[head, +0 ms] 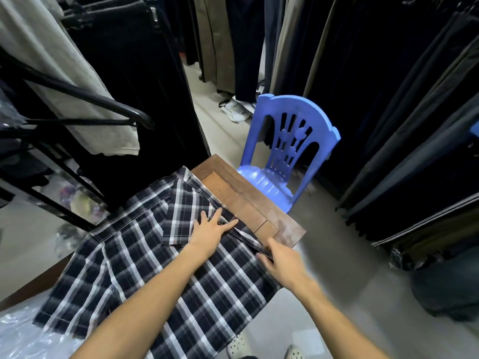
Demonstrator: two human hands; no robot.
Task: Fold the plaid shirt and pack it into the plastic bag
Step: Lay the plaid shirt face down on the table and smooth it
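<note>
Folding just begun | dark-and-white plaid cotton shirt [145,257] spread over brown wooden table [261,203] | left hand [210,229] pressing flat, fingers straight | right hand [278,260] pinching shirt edge | clear plastic bag [23,332] unfilled.

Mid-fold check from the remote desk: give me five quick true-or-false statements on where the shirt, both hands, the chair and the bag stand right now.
1. The shirt lies spread on the table. True.
2. The left hand lies flat on the shirt with fingers straight. True.
3. The right hand hangs free, clear of the shirt. False: it pinches the shirt's edge near the table's right rim.
4. The shirt is already inside the bag. False: the clear bag lies at lower left, and the shirt is outside it, on the table.
5. A blue chair stands beyond the table's far end. True.
</note>
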